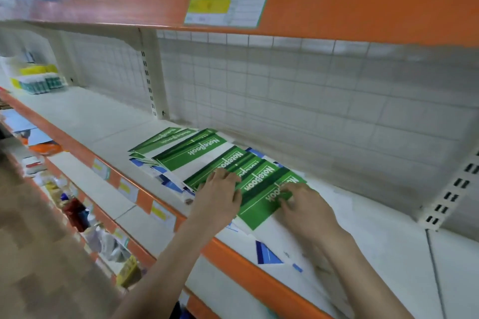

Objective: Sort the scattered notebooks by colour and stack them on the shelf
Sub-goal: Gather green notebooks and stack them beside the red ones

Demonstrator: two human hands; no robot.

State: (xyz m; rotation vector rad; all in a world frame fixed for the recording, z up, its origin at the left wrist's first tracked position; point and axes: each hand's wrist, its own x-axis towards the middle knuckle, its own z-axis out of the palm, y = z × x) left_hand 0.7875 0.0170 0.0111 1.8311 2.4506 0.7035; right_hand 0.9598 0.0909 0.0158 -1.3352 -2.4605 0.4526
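Several green and white notebooks (204, 154) lie fanned out and overlapping on the white shelf (108, 122). Blue and white notebooks (268, 254) show beneath them and at the shelf's front edge. My left hand (220, 197) rests flat on the green covers near the middle of the spread. My right hand (303, 204) presses its fingertips on the nearest green notebook (259, 207), fingers curled at its edge. Whether either hand grips a notebook cannot be made out.
An orange-edged shelf (337, 8) hangs overhead with a price label (228, 5). A wire grid backs the shelf. Small boxed goods (39, 77) stand far left. Lower shelves at left hold assorted packaged items (77, 212).
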